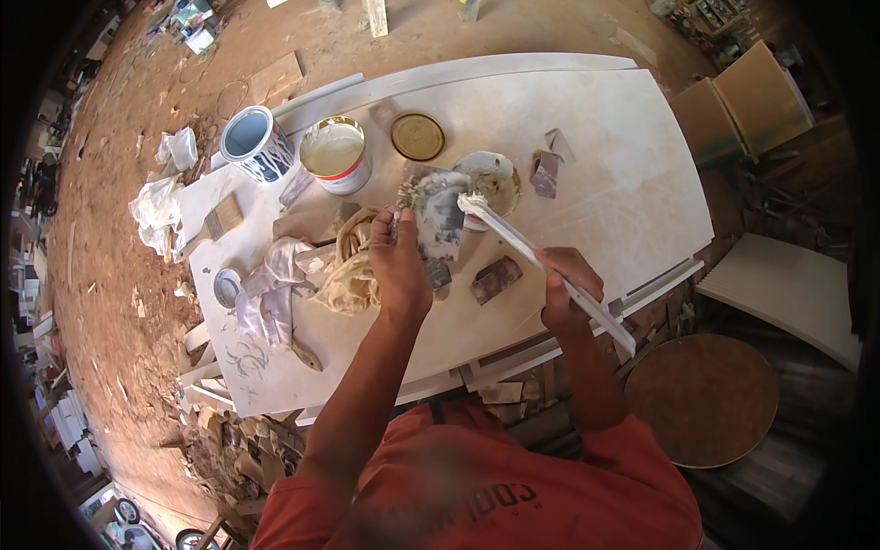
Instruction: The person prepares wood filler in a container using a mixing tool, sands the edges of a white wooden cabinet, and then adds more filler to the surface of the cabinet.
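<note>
White stick (522, 243) is gripped in right hand (570, 280) above table (623, 156), paste dab (472, 204) on tip near the smeared plate (442, 225) pinched in left hand (401, 261). Paste is already out on both; plate's coat looks patchy, dab unspread. Bowl (469, 163) behind holds more paste; red-banded tin (346, 181), lid (418, 136) off beside it, holds off-white paste; blue-lined tin (266, 165) contents unclear.

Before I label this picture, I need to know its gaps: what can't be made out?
Head view: far side of the smeared plate, turned away from the camera.
Head view: tip of the white stick, coated in pale paste.
Head view: part of the white tub, behind the smeared plate.
Head view: wheel at lower left, cut off by the bottom edge.
</note>
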{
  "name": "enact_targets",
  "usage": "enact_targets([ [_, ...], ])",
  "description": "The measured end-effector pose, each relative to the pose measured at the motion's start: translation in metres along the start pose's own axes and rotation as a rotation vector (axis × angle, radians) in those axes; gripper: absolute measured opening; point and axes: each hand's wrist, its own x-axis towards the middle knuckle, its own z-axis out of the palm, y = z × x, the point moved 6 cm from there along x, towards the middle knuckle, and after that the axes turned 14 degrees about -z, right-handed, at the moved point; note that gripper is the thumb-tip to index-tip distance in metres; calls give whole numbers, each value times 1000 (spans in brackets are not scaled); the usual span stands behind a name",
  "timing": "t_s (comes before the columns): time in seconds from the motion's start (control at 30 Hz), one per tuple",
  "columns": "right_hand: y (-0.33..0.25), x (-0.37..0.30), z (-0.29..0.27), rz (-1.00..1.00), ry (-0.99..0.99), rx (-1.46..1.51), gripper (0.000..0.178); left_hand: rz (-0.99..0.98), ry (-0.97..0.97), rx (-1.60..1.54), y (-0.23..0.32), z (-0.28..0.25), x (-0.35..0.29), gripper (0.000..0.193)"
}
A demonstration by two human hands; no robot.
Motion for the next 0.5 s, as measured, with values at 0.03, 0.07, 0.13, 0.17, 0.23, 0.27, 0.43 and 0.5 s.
enact_targets([
  [0.03,-3,-4,1,4,14,1,38,-38,19,-75,0,1,-1,20],
  [0.07,-5,-9,2,7,28,2,39,-76,39,-149,-3,1,-2,20],
  [0.13,-10,-15,8,40,16,13,38,-111,-49,-252,-7,4,-3,19],
  [0.17,-11,-17,11,57,10,20,37,-128,-92,-303,-10,5,-3,19],
  [0.23,-13,-21,12,54,0,-17,36,-152,-149,-285,-14,4,-3,19],
  [0.27,-13,-22,12,52,-5,-35,35,-164,-177,-276,-15,2,-3,20],
  [0.43,-14,-24,13,-2,-18,-47,32,-227,-319,-50,-8,11,-12,28],
  [0.5,-14,-25,15,-42,-8,-62,31,-216,-337,-28,-7,15,-16,30],
])
